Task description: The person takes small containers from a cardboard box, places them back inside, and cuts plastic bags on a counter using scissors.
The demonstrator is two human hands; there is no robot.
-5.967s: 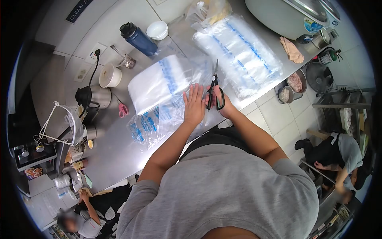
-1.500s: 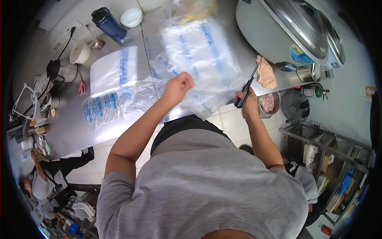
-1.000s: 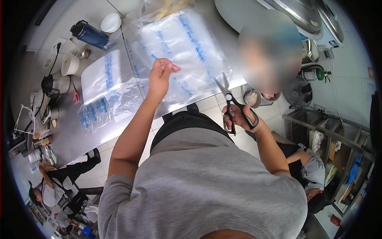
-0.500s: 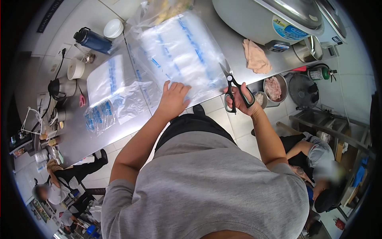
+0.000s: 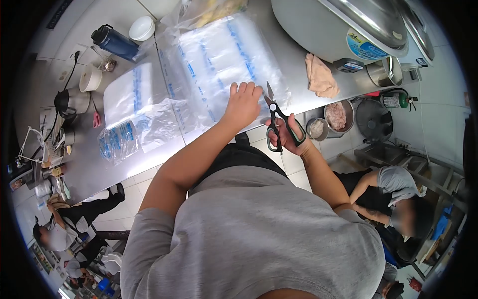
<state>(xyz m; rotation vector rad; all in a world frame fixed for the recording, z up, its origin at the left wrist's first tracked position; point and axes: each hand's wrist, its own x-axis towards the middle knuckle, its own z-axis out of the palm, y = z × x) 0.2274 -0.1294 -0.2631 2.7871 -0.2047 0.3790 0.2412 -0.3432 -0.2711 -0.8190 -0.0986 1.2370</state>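
Observation:
My right hand (image 5: 289, 134) holds black-handled scissors (image 5: 273, 107) by the handles, with the blades slightly apart and pointing up toward the table. My left hand (image 5: 242, 103) rests on the lower edge of a flat stack of clear plastic bags with blue print (image 5: 224, 60), its fingers bent a little and close to the scissor tips. To the left lies a second, folded white stack of bags (image 5: 124, 94). Below that is a crumpled clear wrapper with blue print (image 5: 118, 141).
A large grey cooker (image 5: 318, 30) stands on the steel table (image 5: 104, 169), beside a pinkish cloth (image 5: 321, 75). A blue bottle (image 5: 115, 44), white bowls (image 5: 142, 28) and pink scissors (image 5: 96, 118) are at left. Bowls of meat (image 5: 335, 117) sit lower right. People are at both sides.
My left hand has moved right along the bag stack toward the scissors. My right hand, still holding the scissors, has shifted left, closer to my left hand. The person at right has moved.

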